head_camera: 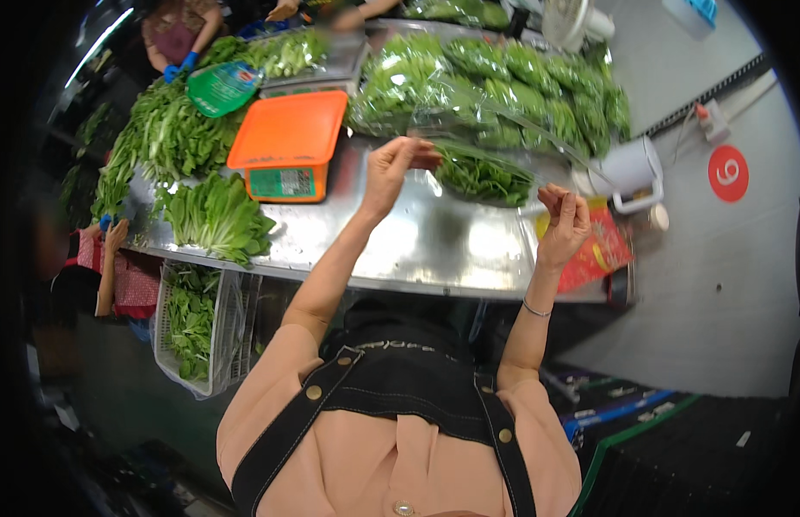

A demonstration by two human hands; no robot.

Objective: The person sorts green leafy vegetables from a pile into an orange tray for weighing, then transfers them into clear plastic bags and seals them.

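Observation:
My left hand (400,168) and my right hand (563,220) are raised over the metal table (439,245), each pinching an edge of a clear plastic bag (497,158). Leafy greens (484,178) show in or behind that bag; which of the two I cannot tell. Beyond it lie several packed bags of greens (516,84). Left of my left hand stands an orange scale (290,132). Loose greens with pale stems (213,216) lie beside the scale, in front of a larger heap of greens (174,136).
A white jug (632,171) and a red packet (597,249) are at the table's right end. A green printed bag (222,87) rests on the heap. A lined crate of greens (213,329) stands below the left edge. Two co-workers are at the left and far sides. A fan (568,22) stands behind.

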